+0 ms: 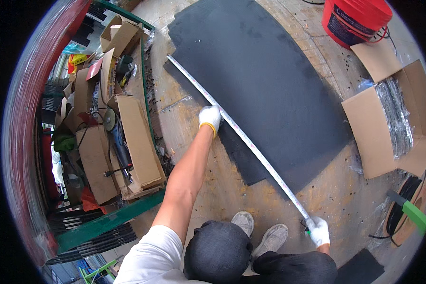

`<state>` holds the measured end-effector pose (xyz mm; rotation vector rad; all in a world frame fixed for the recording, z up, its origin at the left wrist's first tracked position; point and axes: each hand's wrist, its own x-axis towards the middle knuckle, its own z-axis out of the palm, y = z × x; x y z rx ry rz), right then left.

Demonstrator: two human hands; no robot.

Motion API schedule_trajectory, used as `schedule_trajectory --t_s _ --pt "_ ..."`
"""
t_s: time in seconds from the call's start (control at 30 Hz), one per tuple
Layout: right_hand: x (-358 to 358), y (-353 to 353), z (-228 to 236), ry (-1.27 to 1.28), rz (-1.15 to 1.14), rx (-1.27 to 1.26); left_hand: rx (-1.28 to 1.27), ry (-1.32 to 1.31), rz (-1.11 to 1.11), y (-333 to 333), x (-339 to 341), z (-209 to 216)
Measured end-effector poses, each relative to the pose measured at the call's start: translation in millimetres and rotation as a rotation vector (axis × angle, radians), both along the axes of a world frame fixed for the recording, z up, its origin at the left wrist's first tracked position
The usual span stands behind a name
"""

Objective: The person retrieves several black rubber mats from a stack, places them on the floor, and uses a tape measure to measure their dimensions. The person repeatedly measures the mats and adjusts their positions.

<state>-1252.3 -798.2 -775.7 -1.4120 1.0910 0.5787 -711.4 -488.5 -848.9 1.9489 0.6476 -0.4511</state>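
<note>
A long pale tape measure blade [255, 150] stretches diagonally over dark grey flat sheets [265, 85] lying on the floor. Its free end lies at the sheets' upper left edge. My left hand [209, 117], in a white glove with a yellow cuff, is closed at the blade's edge partway along it; its fingertips are mostly hidden. At the blade's lower right end, my gloved right hand [318, 231] is closed around the tape measure's case, of which only a small green and dark part shows beneath the fingers.
Cardboard boxes with tools, including an angle grinder [120, 142], fill a green-framed rack [113, 220] on the left. To the right stand a red bucket [355, 21], an open carton [371, 130] of plastic-wrapped pieces and a spool of black cable [402, 203]. My shoes [272, 239] are below the sheets.
</note>
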Motion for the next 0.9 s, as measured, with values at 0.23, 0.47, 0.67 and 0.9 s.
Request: schedule_trajectory --t_s 0.23,0.47,0.67,0.9 --pt "18.7 -9.8 -1.9 0.004 0.217 -0.102 1.181 -0.272 -1.280 27.9 7.7 -12.6" --pt "5.5 -32.1 -6.5 0.108 0.195 -0.092 -0.156 0.085 -0.111 29.2 24.6 -25.0" --pt "13.0 -31.6 -9.8 0.110 0.194 -0.094 -0.171 0.101 -0.136 29.4 26.6 -23.5" --pt "11.8 -32.2 -6.4 0.108 0.183 -0.086 -0.134 0.132 -0.168 21.5 19.9 -8.9"
